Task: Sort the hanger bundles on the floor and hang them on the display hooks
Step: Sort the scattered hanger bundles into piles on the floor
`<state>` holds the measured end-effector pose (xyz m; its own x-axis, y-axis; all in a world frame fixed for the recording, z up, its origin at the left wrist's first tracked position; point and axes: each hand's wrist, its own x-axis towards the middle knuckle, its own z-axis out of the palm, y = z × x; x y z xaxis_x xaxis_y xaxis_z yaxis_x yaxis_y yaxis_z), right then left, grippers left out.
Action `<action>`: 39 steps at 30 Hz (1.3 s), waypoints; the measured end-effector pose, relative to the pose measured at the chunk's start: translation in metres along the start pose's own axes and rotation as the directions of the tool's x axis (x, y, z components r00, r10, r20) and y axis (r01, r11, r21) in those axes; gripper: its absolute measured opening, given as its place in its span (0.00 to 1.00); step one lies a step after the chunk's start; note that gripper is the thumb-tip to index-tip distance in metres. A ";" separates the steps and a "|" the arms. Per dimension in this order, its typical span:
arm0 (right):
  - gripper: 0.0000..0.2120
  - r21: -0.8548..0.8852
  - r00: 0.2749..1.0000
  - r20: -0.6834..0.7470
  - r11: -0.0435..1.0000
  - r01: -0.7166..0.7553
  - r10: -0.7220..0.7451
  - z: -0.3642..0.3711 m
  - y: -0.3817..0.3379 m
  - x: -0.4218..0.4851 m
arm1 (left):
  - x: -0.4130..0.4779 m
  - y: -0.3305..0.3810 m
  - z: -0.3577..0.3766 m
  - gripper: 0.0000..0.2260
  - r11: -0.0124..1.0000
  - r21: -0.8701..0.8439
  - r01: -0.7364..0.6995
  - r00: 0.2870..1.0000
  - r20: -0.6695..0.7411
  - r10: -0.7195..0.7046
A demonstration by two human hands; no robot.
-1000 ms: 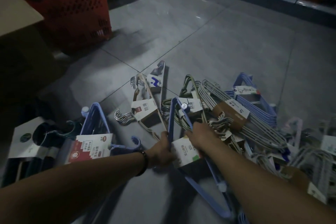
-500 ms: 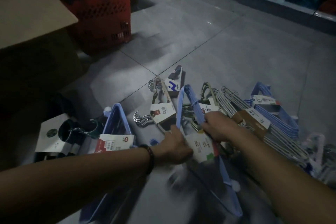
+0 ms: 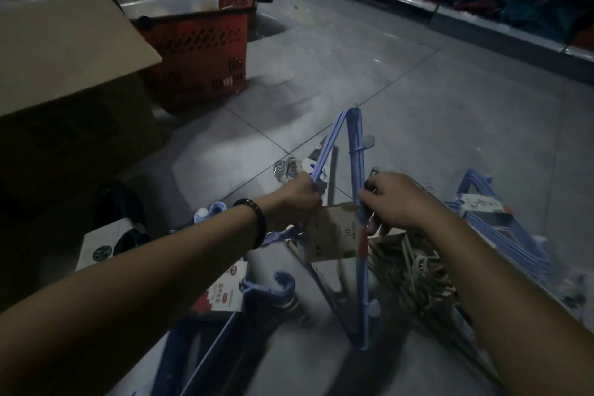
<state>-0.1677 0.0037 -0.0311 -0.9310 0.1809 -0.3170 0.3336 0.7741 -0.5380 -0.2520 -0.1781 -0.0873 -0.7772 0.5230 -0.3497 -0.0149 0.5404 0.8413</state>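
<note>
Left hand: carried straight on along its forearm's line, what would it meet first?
Likely the other side of the blue hanger bundle that the left hand grips, close to the right hand. Depth is unclear; it might instead reach the chrome-hooked bundle on the floor.

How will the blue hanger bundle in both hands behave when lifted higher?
Probably stiff: the blue hanger bundle shows a firm triangle shape with the left hand and the right hand gripping its two sides. Likely light, being only thin frames. The hangers should hardly fan apart, since a tie and a cardboard label bind them.
</note>
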 end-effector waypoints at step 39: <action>0.13 0.665 0.942 -0.014 0.707 -0.242 0.335 0.112 0.275 -0.252 | -0.264 -0.033 0.273 0.09 0.145 0.180 -0.973 0.225 0.602 0.766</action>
<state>0.1750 0.1031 -0.1868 -0.7672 0.4384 -0.4682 0.5593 0.0999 -0.8229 0.1253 -0.1536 -0.1353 0.1924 0.9287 0.3170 0.8673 -0.3120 0.3878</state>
